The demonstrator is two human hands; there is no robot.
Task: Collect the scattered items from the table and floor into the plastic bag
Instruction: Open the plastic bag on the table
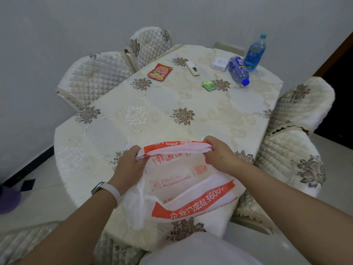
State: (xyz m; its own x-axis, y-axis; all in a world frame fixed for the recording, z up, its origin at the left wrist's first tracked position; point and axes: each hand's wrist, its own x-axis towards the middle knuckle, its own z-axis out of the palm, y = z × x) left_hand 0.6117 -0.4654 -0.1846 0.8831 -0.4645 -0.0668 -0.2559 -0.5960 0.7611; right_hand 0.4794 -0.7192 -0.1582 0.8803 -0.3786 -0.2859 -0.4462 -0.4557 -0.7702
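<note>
Stretched over the near worktop (152,115) edge, the plastic bag (183,180) is clenched by its rim in the left grip (129,161) and right grip (219,152). Opening seems in hand; 6 items (238,70) lie far across, so 1 grip must be freed to reach.

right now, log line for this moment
left hand: grips plastic bag rim | right hand: grips same rim | red snack packet: on table, uncollected

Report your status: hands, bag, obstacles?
Left hand and right hand grip plastic bag mouth. Bag over near table edge. Red packet, tipped bottle far side. Nothing between.
</note>
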